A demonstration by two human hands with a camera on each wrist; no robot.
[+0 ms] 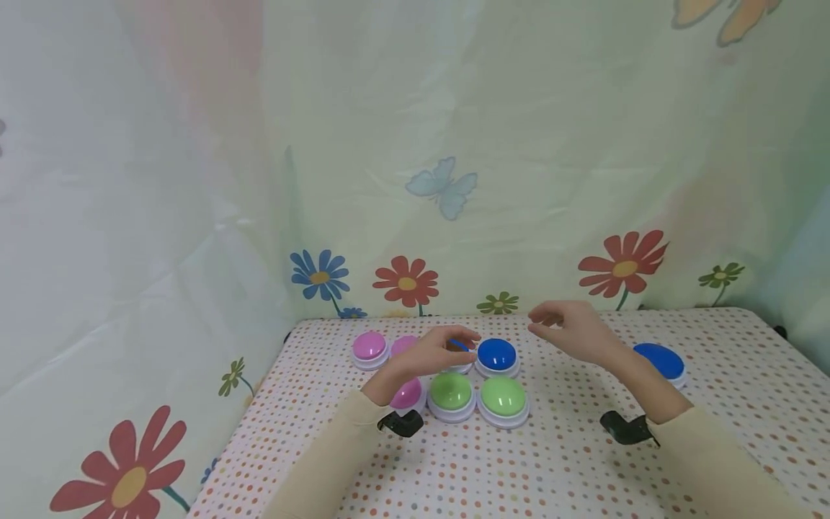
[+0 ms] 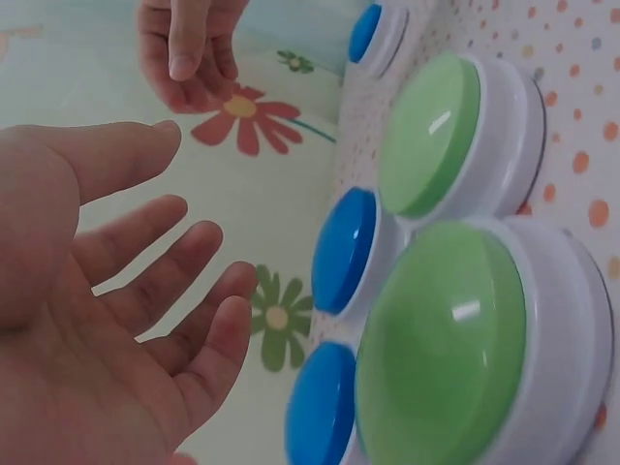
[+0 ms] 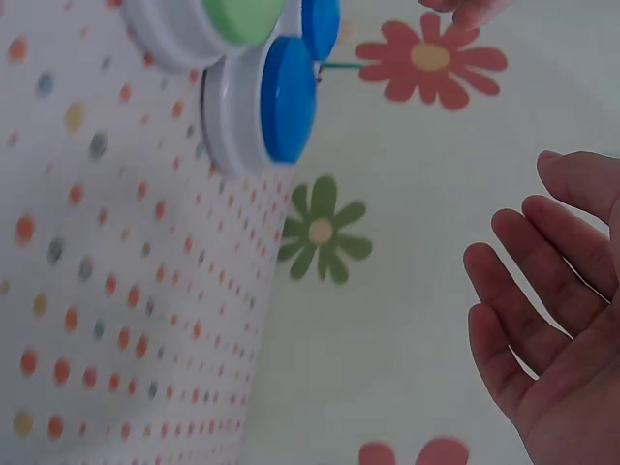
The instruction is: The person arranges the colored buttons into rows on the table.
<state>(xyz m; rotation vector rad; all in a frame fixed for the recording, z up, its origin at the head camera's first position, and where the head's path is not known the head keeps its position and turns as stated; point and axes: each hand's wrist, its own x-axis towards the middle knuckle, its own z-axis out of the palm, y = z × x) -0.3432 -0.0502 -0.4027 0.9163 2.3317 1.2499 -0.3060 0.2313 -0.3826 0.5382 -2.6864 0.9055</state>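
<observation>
Over the cluster of round push buttons my left hand hovers with loosely bent fingers, holding nothing. It partly hides a pink button and a blue button. Another blue button stands just right of its fingertips. Nearer me are a green button, a second green button and a pink button. One more pink button is at the far left. My right hand is raised above the table, fingers relaxed and without anything in them. Each button has a white base.
A separate blue button stands at the right, partly behind my right forearm. All the buttons stand on a dotted tabletop. A curtain with flowers and butterflies hangs behind the table and along the left side.
</observation>
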